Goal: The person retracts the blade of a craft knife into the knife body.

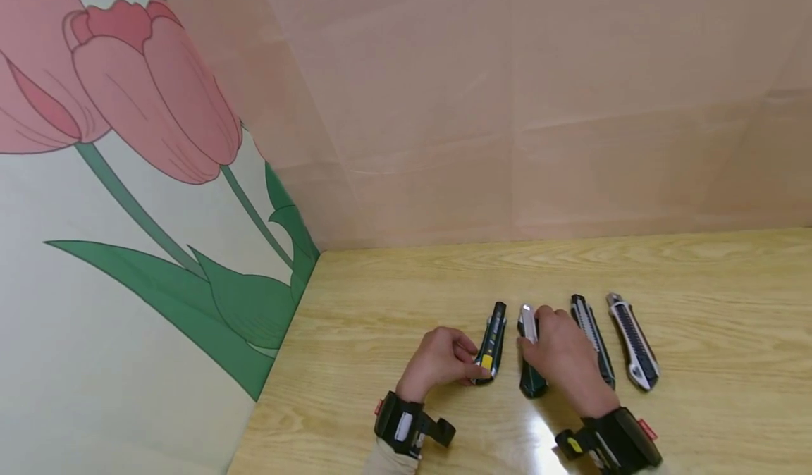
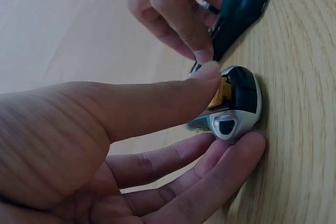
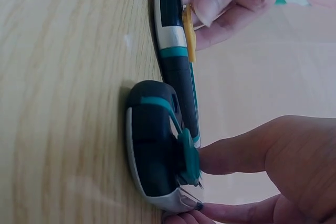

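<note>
Several utility knives lie in a row on the table. My left hand [image 1: 440, 359] pinches the lower end of the leftmost utility knife [image 1: 493, 337], which is dark with a yellow slider [image 3: 189, 32]. In the left wrist view the thumb lies on top by the slider, with fingers against the side of that knife's silver-edged end [image 2: 249, 98]. My right hand [image 1: 561, 352] grips the second utility knife [image 1: 531, 385], dark green with a silver tip. The right wrist view shows the thumb at its teal slider [image 3: 190, 158] and fingers at the far side, partly hidden.
Right of my right hand lie a black-and-grey utility knife [image 1: 591, 327], partly covered by that hand, and a silver-and-dark one [image 1: 634, 348]. The wooden table [image 1: 355, 306] meets a pinkish covered wall [image 1: 412, 144] behind and a tulip-printed panel [image 1: 127, 320] on the left.
</note>
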Action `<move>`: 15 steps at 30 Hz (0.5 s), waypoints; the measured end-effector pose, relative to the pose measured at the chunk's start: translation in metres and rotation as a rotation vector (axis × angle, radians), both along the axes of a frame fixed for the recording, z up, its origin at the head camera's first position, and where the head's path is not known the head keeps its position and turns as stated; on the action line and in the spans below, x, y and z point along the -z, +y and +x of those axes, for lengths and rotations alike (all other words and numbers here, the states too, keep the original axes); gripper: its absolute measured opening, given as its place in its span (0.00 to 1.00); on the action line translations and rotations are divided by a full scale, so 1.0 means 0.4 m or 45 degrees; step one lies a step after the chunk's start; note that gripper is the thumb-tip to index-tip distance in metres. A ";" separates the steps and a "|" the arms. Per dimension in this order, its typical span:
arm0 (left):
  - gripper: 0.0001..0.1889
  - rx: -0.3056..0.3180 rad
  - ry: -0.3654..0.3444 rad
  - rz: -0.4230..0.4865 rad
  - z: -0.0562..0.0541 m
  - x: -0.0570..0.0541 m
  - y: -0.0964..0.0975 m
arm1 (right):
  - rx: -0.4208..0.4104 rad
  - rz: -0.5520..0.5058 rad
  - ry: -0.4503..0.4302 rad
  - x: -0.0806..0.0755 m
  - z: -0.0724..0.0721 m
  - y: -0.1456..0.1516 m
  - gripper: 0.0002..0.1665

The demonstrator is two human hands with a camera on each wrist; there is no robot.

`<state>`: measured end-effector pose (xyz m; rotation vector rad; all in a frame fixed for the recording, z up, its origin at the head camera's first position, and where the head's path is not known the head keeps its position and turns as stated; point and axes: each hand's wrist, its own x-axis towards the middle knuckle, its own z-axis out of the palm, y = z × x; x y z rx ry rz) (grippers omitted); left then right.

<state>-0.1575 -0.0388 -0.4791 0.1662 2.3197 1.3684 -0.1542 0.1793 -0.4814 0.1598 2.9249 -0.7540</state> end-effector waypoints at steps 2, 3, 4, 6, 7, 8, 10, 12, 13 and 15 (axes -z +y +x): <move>0.18 0.007 0.033 -0.040 0.002 0.001 0.002 | 0.006 0.007 0.007 0.002 -0.001 0.004 0.34; 0.19 0.007 0.045 -0.053 0.003 0.001 0.003 | 0.003 0.011 0.013 0.002 -0.002 0.007 0.35; 0.19 0.006 0.057 -0.069 0.005 0.001 0.004 | 0.004 0.012 0.025 0.004 -0.002 0.008 0.35; 0.19 0.002 0.072 -0.092 0.009 0.000 0.007 | -0.004 0.010 0.052 0.005 -0.001 0.013 0.35; 0.19 -0.002 0.073 -0.099 0.010 0.000 0.008 | -0.005 0.009 0.060 0.005 -0.001 0.015 0.35; 0.19 -0.008 0.068 -0.100 0.011 -0.001 0.010 | -0.005 0.011 0.064 0.004 -0.001 0.017 0.36; 0.19 -0.021 0.051 -0.095 0.015 -0.003 0.014 | -0.005 0.006 0.065 0.001 0.000 0.020 0.36; 0.19 -0.033 0.034 -0.083 0.017 -0.003 0.020 | 0.001 0.005 0.056 -0.001 0.001 0.022 0.36; 0.19 -0.032 0.034 -0.081 0.019 -0.004 0.023 | 0.005 0.006 0.052 -0.002 0.001 0.023 0.36; 0.20 -0.035 0.036 -0.081 0.020 -0.002 0.029 | 0.010 0.006 0.051 -0.002 0.001 0.025 0.36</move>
